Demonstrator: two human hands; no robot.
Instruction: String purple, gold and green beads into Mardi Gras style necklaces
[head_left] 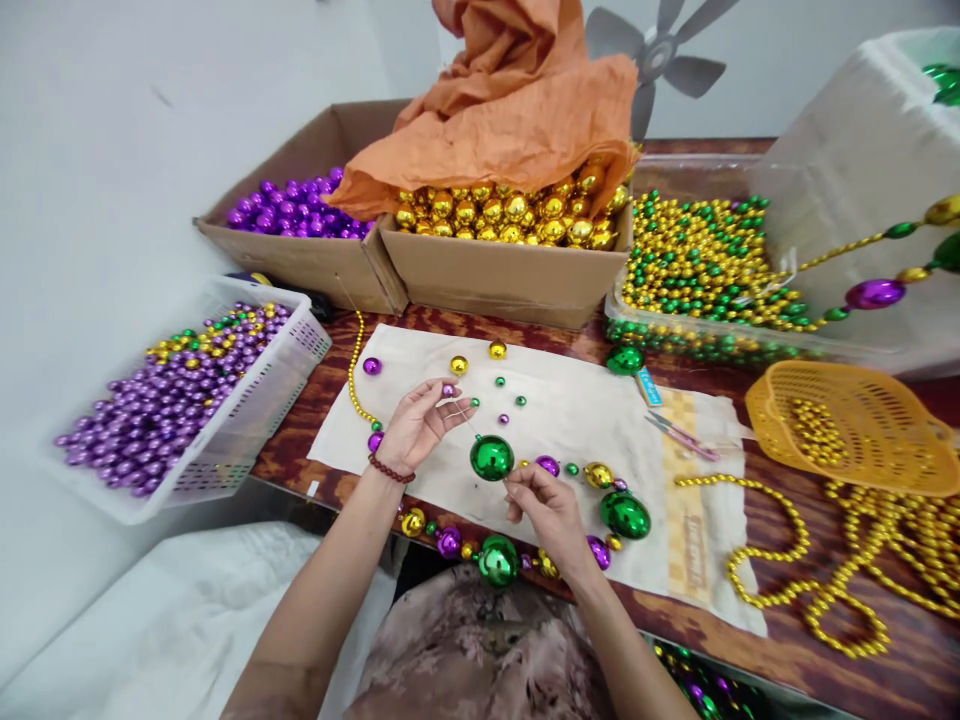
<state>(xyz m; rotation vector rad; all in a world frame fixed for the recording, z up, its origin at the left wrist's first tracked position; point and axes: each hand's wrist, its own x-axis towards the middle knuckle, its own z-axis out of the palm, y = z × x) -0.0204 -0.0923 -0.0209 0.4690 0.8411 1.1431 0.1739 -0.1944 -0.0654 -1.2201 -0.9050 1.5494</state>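
My left hand (429, 422) has its thumb and index finger pinched on a small purple bead (448, 391). A small green bead (475, 402) is by its other fingertips, on a thin cord that runs down to a large shiny green bead (492, 458). At the lower right of that large bead, my right hand (547, 505) pinches the bead string; its fingertips partly cover it. Several purple, gold and green beads, one a green oval bead (625, 514), are strung along the near edge of the white cloth (570, 410). Loose beads lie beyond my hands, including a gold bead (459, 366).
Scissors (682, 437) and a blue box (649, 387) lie on the right. A white basket (300, 335), a purple-bead box (300, 262), a gold-bead box (502, 270), a clear tub (750, 335) and a yellow basket (892, 440) surround the cloth. Gold strands (795, 590) lie right.
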